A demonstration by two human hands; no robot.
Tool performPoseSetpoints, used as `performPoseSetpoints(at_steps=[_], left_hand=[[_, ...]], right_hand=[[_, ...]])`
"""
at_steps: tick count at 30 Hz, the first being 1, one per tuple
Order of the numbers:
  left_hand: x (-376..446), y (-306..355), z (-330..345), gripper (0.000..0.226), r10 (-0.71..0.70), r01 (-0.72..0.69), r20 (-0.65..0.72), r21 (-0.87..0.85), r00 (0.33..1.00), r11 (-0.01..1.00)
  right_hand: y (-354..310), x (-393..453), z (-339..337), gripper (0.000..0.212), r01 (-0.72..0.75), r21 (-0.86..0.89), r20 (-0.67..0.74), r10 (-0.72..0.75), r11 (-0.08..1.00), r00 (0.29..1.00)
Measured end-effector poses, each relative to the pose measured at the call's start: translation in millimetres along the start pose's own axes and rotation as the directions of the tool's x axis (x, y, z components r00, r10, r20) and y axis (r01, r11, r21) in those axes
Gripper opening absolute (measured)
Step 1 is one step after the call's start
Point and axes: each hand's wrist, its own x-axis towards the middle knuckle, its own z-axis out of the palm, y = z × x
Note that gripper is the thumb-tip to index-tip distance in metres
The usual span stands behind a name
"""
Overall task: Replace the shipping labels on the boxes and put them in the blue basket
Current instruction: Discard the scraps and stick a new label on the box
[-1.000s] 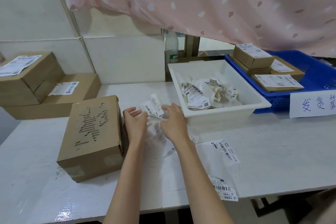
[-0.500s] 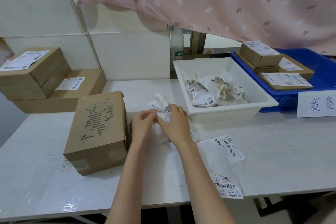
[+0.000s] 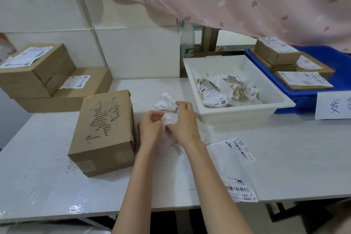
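here, both hands meet at the middle of the white table [image 3: 284, 148]. the left hand [image 3: 151, 129] and right hand [image 3: 182, 121] have their fingers curled around a crumpled white label [image 3: 170, 119], bunching it between them. the stripped cardboard box [image 3: 104, 131] sits just beside the left hand, on its left, long axis running away from the viewer, so the left hand is nearer. a fresh label [image 3: 232, 153] lies flat to the right of the right forearm. the white waste tray [image 3: 247, 112] is just beyond the right hand; the blue basket [image 3: 303, 99] is farther right.
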Motion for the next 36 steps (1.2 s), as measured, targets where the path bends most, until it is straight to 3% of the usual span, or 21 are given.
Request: performPoseSetpoints(at_steps=[3,7,11,16,19,22,25,28,36], left_hand=[[4.1,-4.6,2.8,0.028,0.03,-0.029,-0.006,0.068,1.0,0.997],[2.5,-8.3,8.0,0.037,0.095,-0.096,0.015,0.176,0.995,0.98],[4.0,-10.0,9.7,0.046,0.215,-0.183,-0.078,0.298,0.973,0.937],[6.8,-15.1,5.5,0.043,0.256,-0.199,-0.115,0.36,0.96,0.911],[4.1,-11.9,9.6,0.021,0.224,-0.176,-0.104,0.348,0.969,0.921],[4.5,-11.7,12.5,0.044,0.206,-0.177,-0.044,0.359,0.978,0.917],[5.1,-14.6,11.7,0.039,0.22,-0.191,-0.031,0.39,0.975,0.901],[6.1,-18.7,11.1,0.03,0.238,-0.171,-0.111,0.421,0.965,0.891],[7.1,-17.0,8.2,0.042,0.214,-0.142,-0.197,0.326,0.957,0.934]], right_hand=[[6.4,1.0,-7.1,0.062,-0.052,-0.008,-0.014,0.052,0.999,0.999],[11.1,1.5,-18.4,0.081,-0.135,-0.185,0.103,0.156,0.973,0.982],[7.6,-3.7,-23.8,0.103,-0.099,-0.289,0.199,0.161,0.952,0.967],[8.1,-9.4,-28.8,0.11,-0.029,-0.356,0.261,0.129,0.934,0.957],[8.3,-7.9,-26.3,0.104,-0.028,-0.329,0.237,0.112,0.944,0.965],[8.8,-5.5,-20.3,0.087,-0.036,-0.301,0.184,0.095,0.953,0.978],[9.2,-4.1,-19.3,0.074,-0.062,-0.269,0.152,0.106,0.961,0.983],[8.6,-4.3,-18.4,0.071,-0.068,-0.263,0.152,0.111,0.962,0.982],[6.2,-4.8,-20.3,0.072,-0.073,-0.293,0.13,0.115,0.953,0.985]])
